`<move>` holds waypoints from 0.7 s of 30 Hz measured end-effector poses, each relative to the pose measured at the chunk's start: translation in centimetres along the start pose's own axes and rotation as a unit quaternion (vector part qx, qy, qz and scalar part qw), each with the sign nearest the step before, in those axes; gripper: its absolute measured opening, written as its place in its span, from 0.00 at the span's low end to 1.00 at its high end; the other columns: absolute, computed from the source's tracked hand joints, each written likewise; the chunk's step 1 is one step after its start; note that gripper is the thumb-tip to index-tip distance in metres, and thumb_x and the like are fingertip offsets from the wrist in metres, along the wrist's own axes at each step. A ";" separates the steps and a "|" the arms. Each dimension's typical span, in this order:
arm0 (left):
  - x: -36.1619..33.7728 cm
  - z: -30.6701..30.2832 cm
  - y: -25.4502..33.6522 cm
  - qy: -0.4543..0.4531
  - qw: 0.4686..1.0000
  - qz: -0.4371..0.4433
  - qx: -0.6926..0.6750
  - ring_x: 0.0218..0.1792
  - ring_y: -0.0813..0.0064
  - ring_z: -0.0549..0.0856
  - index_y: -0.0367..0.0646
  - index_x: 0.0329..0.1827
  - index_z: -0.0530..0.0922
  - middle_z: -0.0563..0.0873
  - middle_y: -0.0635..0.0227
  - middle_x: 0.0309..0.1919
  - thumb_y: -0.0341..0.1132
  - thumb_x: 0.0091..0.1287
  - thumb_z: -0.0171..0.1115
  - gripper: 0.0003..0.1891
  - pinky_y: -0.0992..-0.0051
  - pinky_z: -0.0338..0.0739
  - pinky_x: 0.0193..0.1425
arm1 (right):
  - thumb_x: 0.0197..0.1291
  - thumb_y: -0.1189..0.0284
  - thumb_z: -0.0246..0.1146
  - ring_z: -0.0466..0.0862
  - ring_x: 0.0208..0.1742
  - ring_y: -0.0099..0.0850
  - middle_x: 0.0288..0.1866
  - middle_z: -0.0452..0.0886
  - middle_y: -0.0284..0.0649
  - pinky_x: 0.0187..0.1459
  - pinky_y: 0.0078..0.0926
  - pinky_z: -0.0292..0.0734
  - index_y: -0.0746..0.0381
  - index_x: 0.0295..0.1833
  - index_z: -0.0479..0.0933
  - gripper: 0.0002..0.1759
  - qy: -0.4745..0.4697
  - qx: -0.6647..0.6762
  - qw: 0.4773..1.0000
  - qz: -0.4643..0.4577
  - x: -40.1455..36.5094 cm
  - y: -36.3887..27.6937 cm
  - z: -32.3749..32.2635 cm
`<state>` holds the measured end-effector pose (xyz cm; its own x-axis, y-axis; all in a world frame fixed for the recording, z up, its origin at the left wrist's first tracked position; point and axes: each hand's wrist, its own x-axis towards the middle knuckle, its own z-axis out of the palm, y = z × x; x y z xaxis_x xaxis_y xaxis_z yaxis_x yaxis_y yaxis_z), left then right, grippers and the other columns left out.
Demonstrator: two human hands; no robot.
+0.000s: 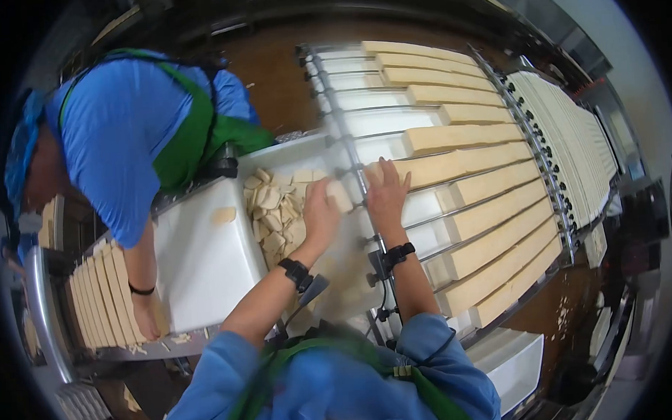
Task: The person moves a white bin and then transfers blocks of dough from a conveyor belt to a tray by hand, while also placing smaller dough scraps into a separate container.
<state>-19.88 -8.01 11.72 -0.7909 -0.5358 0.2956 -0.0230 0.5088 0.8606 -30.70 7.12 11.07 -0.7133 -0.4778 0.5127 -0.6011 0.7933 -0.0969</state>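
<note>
My left hand (pixel 323 214) is closed on a pale cut piece (pixel 340 197) above a white bin (pixel 253 235) that holds many loose pale slices (pixel 273 208). To its right, my right hand (pixel 385 197) has its fingers spread at the end of a long pale block (pixel 460 166), close to the metal rail. Several more long blocks (pixel 499 208) lie side by side in white lanes divided by thin metal rods. Both wrists wear dark bands.
At the left, a co-worker in blue with a green apron (pixel 187 141) reaches down to a row of long pale strips (pixel 106 292). A white surface (pixel 197 267) lies between us. Beyond the blocks is a ridged white conveyor (pixel 559 139). An empty-looking white tub (pixel 515 367) stands lower right.
</note>
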 end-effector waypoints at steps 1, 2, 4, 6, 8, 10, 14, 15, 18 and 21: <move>-1.4 -1.5 -0.2 0.009 1.000 -0.006 0.002 0.59 0.48 0.83 0.42 0.69 0.77 0.79 0.50 0.66 0.22 0.68 0.62 0.25 0.58 0.77 0.65 | 0.61 0.66 0.69 0.66 0.83 0.45 0.78 0.72 0.44 0.79 0.77 0.48 0.44 0.68 0.82 0.27 -0.010 -0.006 1.000 -0.004 0.1 0.0 0.2; -2.9 -3.0 -0.5 -0.037 0.998 -0.048 0.010 0.61 0.47 0.82 0.42 0.70 0.75 0.76 0.49 0.69 0.22 0.67 0.64 0.26 0.58 0.77 0.66 | 0.60 0.66 0.68 0.67 0.83 0.43 0.76 0.74 0.41 0.80 0.78 0.47 0.45 0.63 0.85 0.23 -0.018 -0.012 1.000 -0.008 0.4 0.1 0.2; -5.9 -5.6 -1.5 -0.074 0.993 -0.095 0.016 0.62 0.46 0.81 0.43 0.72 0.74 0.73 0.49 0.71 0.22 0.67 0.65 0.28 0.58 0.76 0.67 | 0.62 0.67 0.69 0.68 0.81 0.44 0.75 0.75 0.41 0.80 0.78 0.47 0.47 0.57 0.87 0.17 0.007 -0.002 1.000 -0.025 0.6 0.1 -0.1; -9.0 -7.8 -3.3 -0.055 0.989 0.000 0.137 0.60 0.45 0.82 0.44 0.73 0.72 0.69 0.48 0.72 0.23 0.67 0.68 0.30 0.57 0.77 0.67 | 0.62 0.67 0.71 0.68 0.81 0.44 0.75 0.74 0.42 0.80 0.78 0.47 0.46 0.58 0.87 0.18 -0.005 0.006 1.000 -0.027 0.6 0.1 -0.7; -11.8 -10.5 -4.9 -0.095 0.986 -0.003 0.139 0.57 0.46 0.84 0.45 0.73 0.73 0.71 0.50 0.72 0.24 0.67 0.68 0.29 0.58 0.79 0.65 | 0.61 0.65 0.73 0.67 0.82 0.44 0.76 0.74 0.42 0.80 0.78 0.46 0.45 0.58 0.87 0.18 -0.008 -0.009 0.999 -0.037 0.7 0.0 -0.2; -13.9 -12.9 -6.0 -0.134 0.981 -0.007 0.140 0.54 0.48 0.86 0.46 0.72 0.74 0.72 0.51 0.71 0.24 0.68 0.68 0.28 0.58 0.80 0.63 | 0.62 0.66 0.72 0.66 0.82 0.45 0.76 0.74 0.43 0.80 0.78 0.46 0.43 0.58 0.87 0.18 -0.011 -0.045 0.999 -0.017 0.8 -0.7 -0.3; -16.0 -18.2 -4.0 -0.204 0.973 -0.104 0.036 0.54 0.51 0.87 0.43 0.69 0.77 0.81 0.55 0.59 0.24 0.65 0.66 0.27 0.60 0.82 0.60 | 0.64 0.67 0.71 0.65 0.84 0.44 0.79 0.72 0.37 0.79 0.82 0.44 0.45 0.55 0.88 0.14 -0.052 -0.072 0.996 -0.006 1.1 -1.1 -0.1; -16.5 -19.5 -3.8 -0.204 0.973 -0.105 0.025 0.51 0.51 0.88 0.42 0.66 0.79 0.83 0.54 0.57 0.24 0.65 0.66 0.24 0.61 0.84 0.58 | 0.65 0.66 0.69 0.63 0.85 0.44 0.83 0.69 0.35 0.78 0.83 0.43 0.44 0.71 0.80 0.27 -0.099 -0.105 0.989 -0.015 1.1 -1.4 0.0; -18.4 -22.2 -4.1 -0.158 0.983 -0.088 0.015 0.45 0.51 0.89 0.41 0.60 0.83 0.87 0.54 0.52 0.23 0.67 0.66 0.18 0.62 0.86 0.53 | 0.67 0.68 0.67 0.62 0.86 0.44 0.86 0.65 0.35 0.78 0.84 0.43 0.41 0.86 0.60 0.43 -0.112 -0.096 0.989 0.015 1.5 -1.5 0.0; -20.2 -25.6 -5.1 -0.121 0.986 -0.114 0.014 0.42 0.58 0.91 0.41 0.61 0.83 0.88 0.56 0.52 0.23 0.70 0.65 0.17 0.64 0.87 0.51 | 0.74 0.60 0.60 0.58 0.88 0.44 0.88 0.62 0.37 0.77 0.86 0.41 0.44 0.90 0.46 0.46 -0.159 -0.104 0.982 0.018 0.8 0.5 2.6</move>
<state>11.88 -16.96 11.97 -0.8854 -0.4647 -0.0146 -0.2318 0.4139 0.8803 -32.49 6.15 9.21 -0.8291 -0.5153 0.2167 -0.5103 0.8560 0.0830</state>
